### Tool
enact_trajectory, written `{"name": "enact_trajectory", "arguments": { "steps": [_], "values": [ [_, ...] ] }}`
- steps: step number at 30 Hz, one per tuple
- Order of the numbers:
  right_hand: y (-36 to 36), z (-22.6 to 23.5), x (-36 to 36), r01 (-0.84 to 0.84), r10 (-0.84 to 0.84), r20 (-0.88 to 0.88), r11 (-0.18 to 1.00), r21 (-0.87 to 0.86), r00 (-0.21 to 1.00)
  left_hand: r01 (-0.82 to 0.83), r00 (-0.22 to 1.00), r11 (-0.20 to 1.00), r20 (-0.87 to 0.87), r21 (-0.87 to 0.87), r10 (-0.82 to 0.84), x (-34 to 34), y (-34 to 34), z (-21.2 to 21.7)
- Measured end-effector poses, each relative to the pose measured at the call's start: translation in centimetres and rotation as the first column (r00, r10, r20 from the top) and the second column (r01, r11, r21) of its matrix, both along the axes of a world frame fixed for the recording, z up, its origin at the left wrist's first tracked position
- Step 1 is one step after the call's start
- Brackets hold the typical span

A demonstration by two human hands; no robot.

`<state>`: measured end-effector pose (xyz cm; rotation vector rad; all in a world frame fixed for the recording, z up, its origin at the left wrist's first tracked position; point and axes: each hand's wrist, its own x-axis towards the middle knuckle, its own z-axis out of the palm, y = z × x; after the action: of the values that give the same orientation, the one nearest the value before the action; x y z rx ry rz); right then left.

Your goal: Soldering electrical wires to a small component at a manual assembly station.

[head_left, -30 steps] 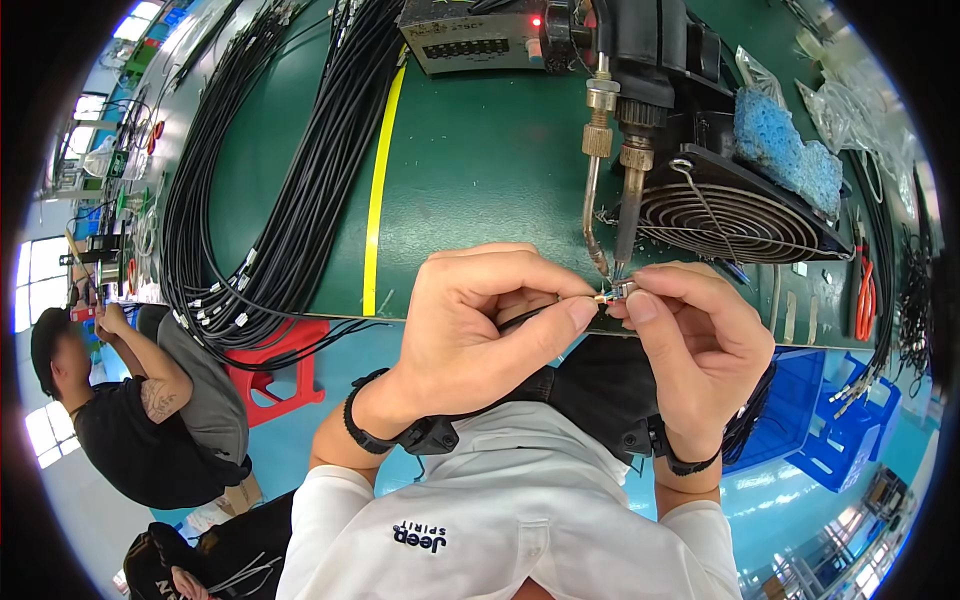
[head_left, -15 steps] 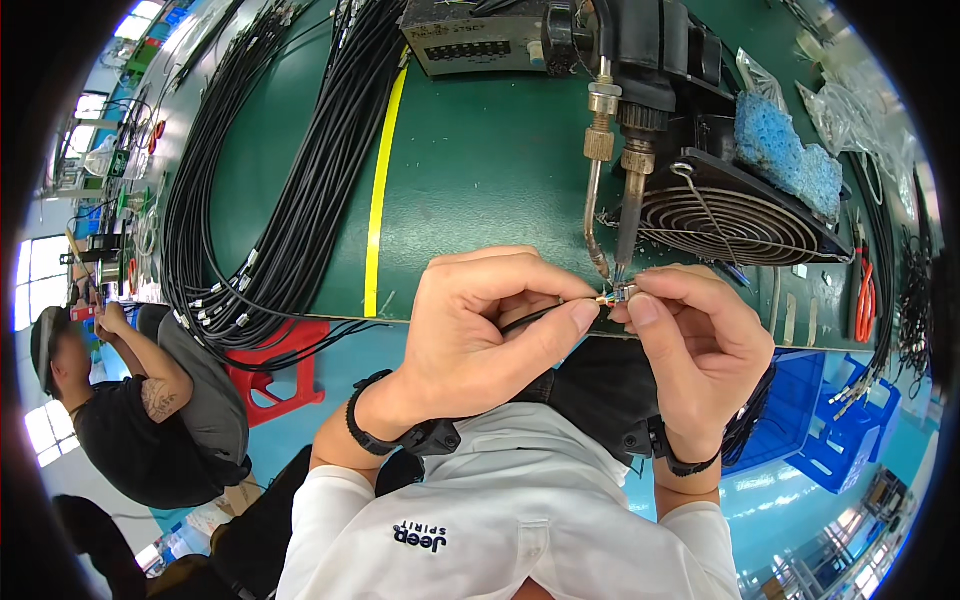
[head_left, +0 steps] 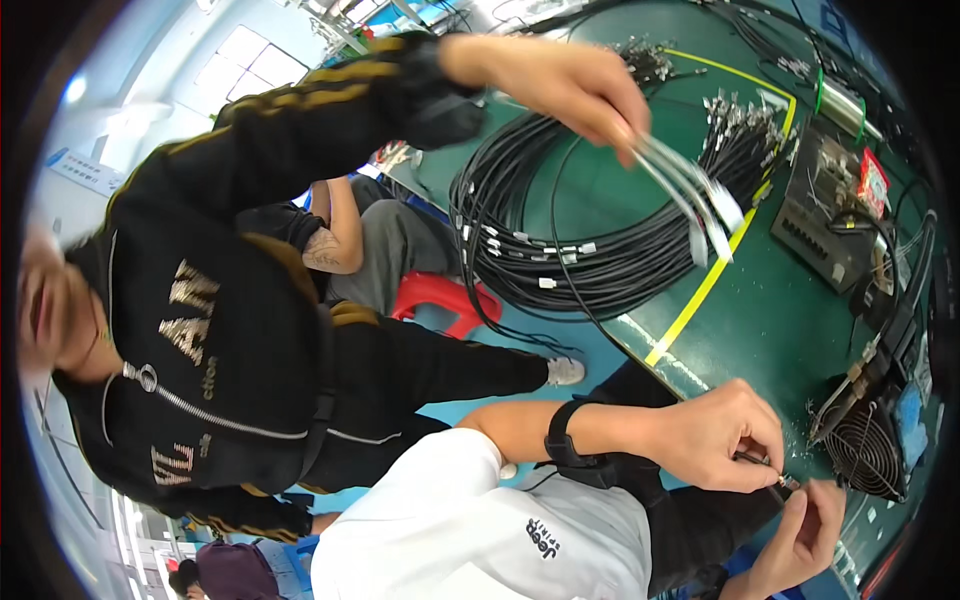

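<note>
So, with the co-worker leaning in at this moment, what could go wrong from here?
First, the co-worker's hand holds pale strands that overlap the black coil in view; if lowered, they might tangle with it. Second, the left hand pinches a thin cable whose small connector is at the right hand's fingertips; a bump to either arm could strain or dislodge it.

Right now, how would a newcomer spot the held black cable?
Find the green workbench and follow its yellow tape line to the near edge. To the lower right, the wearer's left hand pinches the black cable, its tip toward the right hand. Unlike the bundled cables on the workbench, it is held.
</note>
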<state>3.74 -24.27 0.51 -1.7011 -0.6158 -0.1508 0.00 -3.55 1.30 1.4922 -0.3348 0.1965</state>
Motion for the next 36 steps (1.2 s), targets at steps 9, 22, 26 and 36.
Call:
{"name": "enact_trajectory", "arguments": {
  "steps": [9, 22, 26, 36],
  "values": [
    [-0.6, -0.2, -1.1, -0.069, 0.088, 0.176, 0.991, -0.112, 0.98, 0.036, 0.997, 0.993, 0.061, 0.114, -0.043, -1.2, -0.4, -0.8],
    [0.6, 0.7, 0.2, -0.076, 0.095, 0.257, 0.994, -0.082, 0.962, -0.024, 1.0, 0.977, -0.01, 0.214, 0.027, -0.3, -0.2, 0.3],
    [-0.4, 1.1, -0.2, -0.081, 0.109, 0.267, 0.99, -0.114, 0.958, -0.003, 1.0, 0.98, -0.01, 0.2, 0.005, 0.1, -1.1, 0.3],
    [-2.1, 0.0, 1.4, -0.205, 0.221, 0.3, 0.975, -0.085, 0.928, 0.013, 0.999, 0.986, 0.046, 0.166, -0.021, -0.2, -1.2, 0.2]
  ]
}}
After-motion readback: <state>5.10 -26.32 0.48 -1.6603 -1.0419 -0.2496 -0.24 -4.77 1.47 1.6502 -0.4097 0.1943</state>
